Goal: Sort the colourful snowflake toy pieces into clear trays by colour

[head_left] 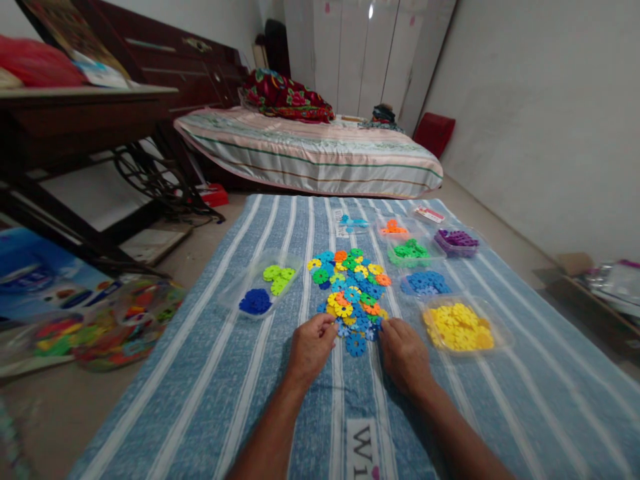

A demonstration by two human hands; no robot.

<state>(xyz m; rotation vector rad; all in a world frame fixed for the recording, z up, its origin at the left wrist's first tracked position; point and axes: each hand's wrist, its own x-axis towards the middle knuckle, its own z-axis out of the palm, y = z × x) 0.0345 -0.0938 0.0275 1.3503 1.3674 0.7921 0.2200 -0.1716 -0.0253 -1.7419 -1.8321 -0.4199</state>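
A mixed pile of plastic snowflake discs [357,293] in blue, yellow, orange and green lies on the striped cloth. My left hand [313,347] is at the pile's near left edge, with thumb and fingertips pressed together; whatever they hold is hidden. At the near right edge, my right hand [404,350] has its fingers curled in against blue discs, and its fingertips are partly hidden. A single blue disc [356,345] lies between the two hands. Closest to my right hand is a clear tray of yellow discs [459,327].
On the left, a clear tray [233,287] holds lime discs [279,277] and dark blue discs [255,301]. Sorted blue [427,283], green [410,252], purple [456,241], orange [393,227] and light blue discs [354,224] sit along the right and far side. A bed [320,153] stands beyond.
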